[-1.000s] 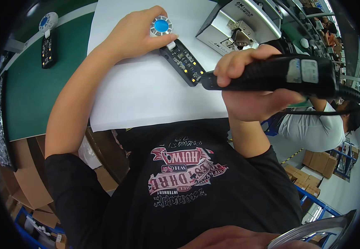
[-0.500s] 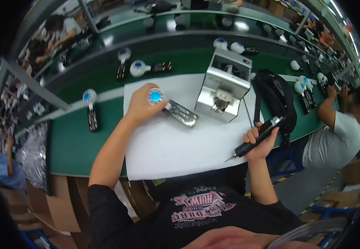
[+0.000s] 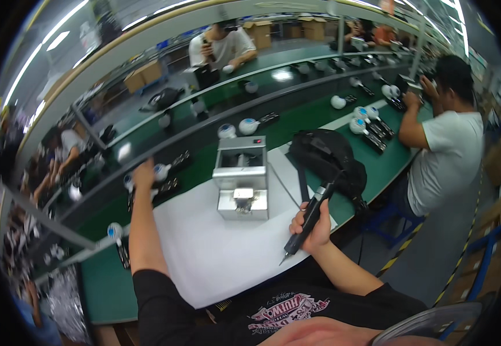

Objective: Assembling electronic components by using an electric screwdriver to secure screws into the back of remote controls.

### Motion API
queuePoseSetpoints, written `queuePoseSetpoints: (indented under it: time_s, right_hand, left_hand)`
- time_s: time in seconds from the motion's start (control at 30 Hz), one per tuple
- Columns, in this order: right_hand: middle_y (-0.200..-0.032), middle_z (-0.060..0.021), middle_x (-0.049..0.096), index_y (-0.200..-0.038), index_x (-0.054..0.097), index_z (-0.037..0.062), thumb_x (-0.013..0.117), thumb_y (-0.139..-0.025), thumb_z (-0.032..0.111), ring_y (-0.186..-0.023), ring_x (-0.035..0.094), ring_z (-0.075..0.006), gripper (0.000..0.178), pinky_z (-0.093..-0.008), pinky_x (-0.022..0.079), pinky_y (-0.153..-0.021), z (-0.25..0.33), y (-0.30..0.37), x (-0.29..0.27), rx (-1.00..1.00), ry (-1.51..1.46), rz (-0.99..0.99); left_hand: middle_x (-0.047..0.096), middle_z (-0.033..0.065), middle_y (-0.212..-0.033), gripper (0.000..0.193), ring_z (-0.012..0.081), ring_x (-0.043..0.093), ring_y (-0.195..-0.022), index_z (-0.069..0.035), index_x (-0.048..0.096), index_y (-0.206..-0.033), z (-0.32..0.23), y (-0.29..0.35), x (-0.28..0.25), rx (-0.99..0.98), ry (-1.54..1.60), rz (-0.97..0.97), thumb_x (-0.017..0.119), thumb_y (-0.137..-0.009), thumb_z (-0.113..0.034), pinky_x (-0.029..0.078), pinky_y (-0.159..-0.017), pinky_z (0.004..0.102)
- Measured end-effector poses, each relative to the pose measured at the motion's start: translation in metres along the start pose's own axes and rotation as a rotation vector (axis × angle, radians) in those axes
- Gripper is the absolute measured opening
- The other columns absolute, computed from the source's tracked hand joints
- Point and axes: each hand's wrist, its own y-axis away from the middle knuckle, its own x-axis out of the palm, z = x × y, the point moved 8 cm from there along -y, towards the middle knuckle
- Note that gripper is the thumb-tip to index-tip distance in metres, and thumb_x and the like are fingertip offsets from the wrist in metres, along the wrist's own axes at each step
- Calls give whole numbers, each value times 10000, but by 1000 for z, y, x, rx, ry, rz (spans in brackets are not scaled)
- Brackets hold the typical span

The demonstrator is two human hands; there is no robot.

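My right hand (image 3: 318, 229) is wrapped round a black electric screwdriver (image 3: 306, 226), its thin bit pointing down and left over the edge of the white paper sheet (image 3: 195, 254). My left arm stretches far out to the back left. There my left hand (image 3: 143, 175) is among a few devices with white round heads and dark circuit-board handles. One round-headed device (image 3: 161, 172) lies just right of the hand, and a dark board (image 3: 167, 187) shows below it. The fingers are blurred and partly hidden, so whether they grip a device cannot be made out.
A silver box-shaped machine (image 3: 241, 183) stands on the sheet. Right of it lies a black bag (image 3: 330, 164). Another round-headed device (image 3: 118, 241) lies at left; several more (image 3: 371, 127) lie at right, near a seated co-worker (image 3: 444, 138). A metal rail (image 3: 204, 132) runs behind.
My view has swung right and up. My left hand has gone from above the sheet to the back left; the device it held is no longer over the sheet. My right hand keeps the screwdriver.
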Motion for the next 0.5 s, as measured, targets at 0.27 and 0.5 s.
queuePoseSetpoints:
  time_s: [0.27, 0.5]
  right_hand:
    - [-689, -89, 552, -1052, 572, 110, 400, -971, 722, -577, 516, -245, 640, -408, 433, -626, 1, -6, 4, 106, -34, 1]
    - [-683, -85, 542, -1062, 577, 110, 403, -970, 722, -569, 503, -240, 644, -394, 429, -631, -2, -4, 0, 149, -49, -25]
  left_hand:
    - [694, 270, -1164, 675, 406, 640, -1176, 37, 694, -1113, 223, 54, -19, -570, -74, 286, 794, -730, -510, 518, -981, 450]
    - [720, 211, -774, 553, 343, 714, -758, 46, 743, -917, 100, 89, -137, -229, 112, -81, 745, -803, -494, 537, -724, 454]
